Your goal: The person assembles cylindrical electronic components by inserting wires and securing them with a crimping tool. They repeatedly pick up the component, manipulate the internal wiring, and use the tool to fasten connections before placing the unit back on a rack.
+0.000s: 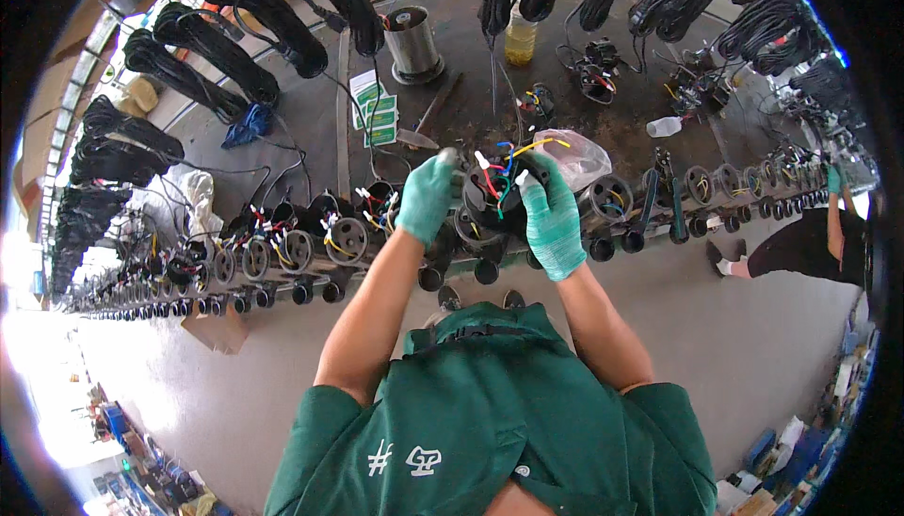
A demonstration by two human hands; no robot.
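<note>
Both gloves [424,198] are showing teal green; the housing [494,201] is showing black, its wires [499,160] red, blue, yellow and white. The shirt [490,412] is showing dark green.

Grey concrete floor [659,328], dark workbench [311,130]

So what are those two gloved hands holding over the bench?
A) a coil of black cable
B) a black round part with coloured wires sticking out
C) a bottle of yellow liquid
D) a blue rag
B: the left hand and right hand both grip the black round part, coloured wires sprouting from its top.
</note>
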